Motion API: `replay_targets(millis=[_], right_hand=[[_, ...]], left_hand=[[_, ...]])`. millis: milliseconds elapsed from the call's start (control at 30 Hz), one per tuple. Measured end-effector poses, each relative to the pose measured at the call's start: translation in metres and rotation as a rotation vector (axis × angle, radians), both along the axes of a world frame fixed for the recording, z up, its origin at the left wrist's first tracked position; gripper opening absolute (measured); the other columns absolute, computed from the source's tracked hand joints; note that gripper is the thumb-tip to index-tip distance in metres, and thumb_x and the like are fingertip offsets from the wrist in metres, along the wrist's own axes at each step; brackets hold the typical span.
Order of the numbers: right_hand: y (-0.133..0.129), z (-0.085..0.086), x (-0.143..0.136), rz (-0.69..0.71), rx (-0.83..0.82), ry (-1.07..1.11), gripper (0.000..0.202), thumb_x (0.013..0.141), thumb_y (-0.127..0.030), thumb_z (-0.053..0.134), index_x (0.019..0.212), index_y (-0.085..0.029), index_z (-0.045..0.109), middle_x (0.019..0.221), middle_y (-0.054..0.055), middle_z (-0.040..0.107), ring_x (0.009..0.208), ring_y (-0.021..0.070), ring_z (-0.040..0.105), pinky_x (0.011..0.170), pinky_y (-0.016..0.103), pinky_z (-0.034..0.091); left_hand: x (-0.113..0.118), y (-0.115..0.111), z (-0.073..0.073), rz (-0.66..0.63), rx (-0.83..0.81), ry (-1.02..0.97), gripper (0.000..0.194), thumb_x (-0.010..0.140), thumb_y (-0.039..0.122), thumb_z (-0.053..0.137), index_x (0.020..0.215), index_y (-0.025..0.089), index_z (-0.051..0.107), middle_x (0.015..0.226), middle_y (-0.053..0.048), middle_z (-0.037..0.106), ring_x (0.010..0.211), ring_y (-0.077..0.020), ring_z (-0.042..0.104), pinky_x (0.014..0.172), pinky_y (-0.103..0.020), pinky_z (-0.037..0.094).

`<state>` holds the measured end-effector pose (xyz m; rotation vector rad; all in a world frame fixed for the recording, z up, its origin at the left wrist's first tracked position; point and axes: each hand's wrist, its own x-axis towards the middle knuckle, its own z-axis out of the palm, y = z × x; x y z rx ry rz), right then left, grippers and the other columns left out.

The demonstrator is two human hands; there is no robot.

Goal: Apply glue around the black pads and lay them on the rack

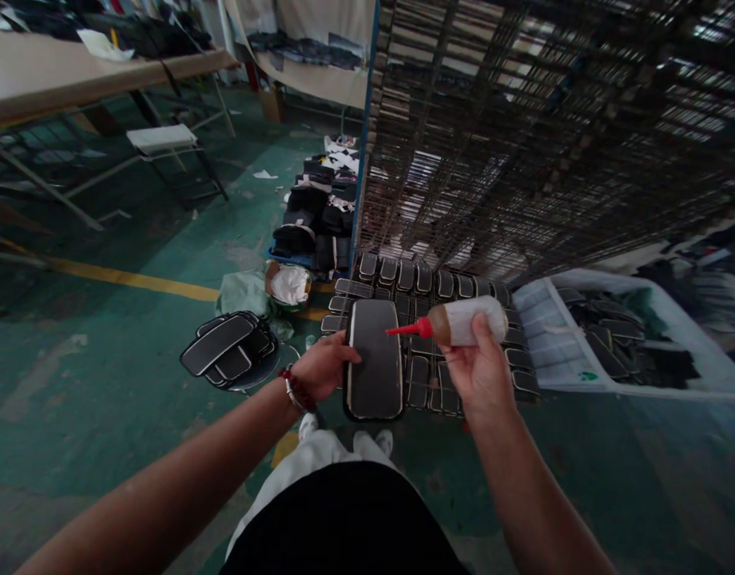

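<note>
Holding the dark panel [375, 375] in front of the body, the left hand [323, 369] is clamped on its left long edge, a digit lying over the top face; the grip underneath is hidden. Right hand [474, 369] is closed round the squeeze bottle [460, 322], thumb on the near side, bottle about level, red nozzle [411, 328] aimed left. Hands apart, panel and nozzle between them. Tip is over the panel near its right long edge, on or next to the pale edging; can't tell if it touches or if anything is coming out. To do this well, the person should probably hold the panel flat and steady from that left edge, digits off the pale line, tip low against the edging, squeeze light and even at a constant pace. Easing off at the rounded corners should avoid blobs. Brown contents sit at the nozzle end, so flow is likely fine at this tilt; over-squeezing looks like the main risk, with a smear on the dark face or a drip below. Directly beneath, rows of similar panels [419, 382] lie close together, so worth minding the tip when it is off the piece. Further out: panel pile [227, 347] to the left, white bin [535, 310] of dark pieces to the right, wire racks [463, 160] behind the rows.
</note>
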<state>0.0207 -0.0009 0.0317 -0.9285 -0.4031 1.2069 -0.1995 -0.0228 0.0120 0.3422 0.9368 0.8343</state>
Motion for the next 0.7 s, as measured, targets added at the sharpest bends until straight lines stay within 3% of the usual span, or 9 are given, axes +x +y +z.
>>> replay_targets(millis=[100,267,533,700], right_hand=[[0.010,-0.002,-0.004,0.009,0.061,-0.166,0.036,0.071,-0.037,0.087,0.097,-0.021,0.068,0.087,0.001,0.073,0.073,0.0161,0.069,0.048,0.021,0.051],[0.012,-0.013,-0.004,-0.038,0.082,-0.271,0.045,0.066,-0.037,0.089,0.101,-0.020,0.067,0.088,0.001,0.071,0.069,0.0160,0.067,0.045,0.022,0.048],[-0.024,-0.019,0.014,0.154,0.065,-0.286,0.042,0.066,-0.033,0.091,0.102,-0.025,0.072,0.092,0.000,0.074,0.080,0.0169,0.069,0.072,0.030,0.060],[-0.005,-0.016,0.041,-0.024,0.173,-0.274,0.042,0.067,-0.034,0.090,0.103,-0.025,0.070,0.094,0.000,0.074,0.087,0.0199,0.071,0.084,0.038,0.060]], left_hand=[[0.010,-0.006,0.001,-0.056,0.032,-0.014,0.048,0.057,-0.003,0.061,0.102,0.011,0.069,0.086,-0.010,0.078,0.071,-0.0228,0.073,0.070,-0.034,0.058],[0.016,-0.006,0.000,-0.085,0.066,-0.019,0.048,0.054,-0.001,0.063,0.099,0.014,0.070,0.090,-0.009,0.079,0.075,-0.0223,0.073,0.069,-0.032,0.057],[0.006,0.006,0.001,-0.117,0.083,-0.011,0.051,0.057,0.000,0.063,0.107,0.011,0.068,0.100,-0.011,0.079,0.078,-0.0221,0.074,0.073,-0.034,0.059],[0.017,0.010,0.001,-0.194,0.110,-0.066,0.054,0.061,-0.001,0.062,0.113,0.013,0.067,0.101,-0.010,0.078,0.082,-0.0214,0.074,0.076,-0.033,0.059]])
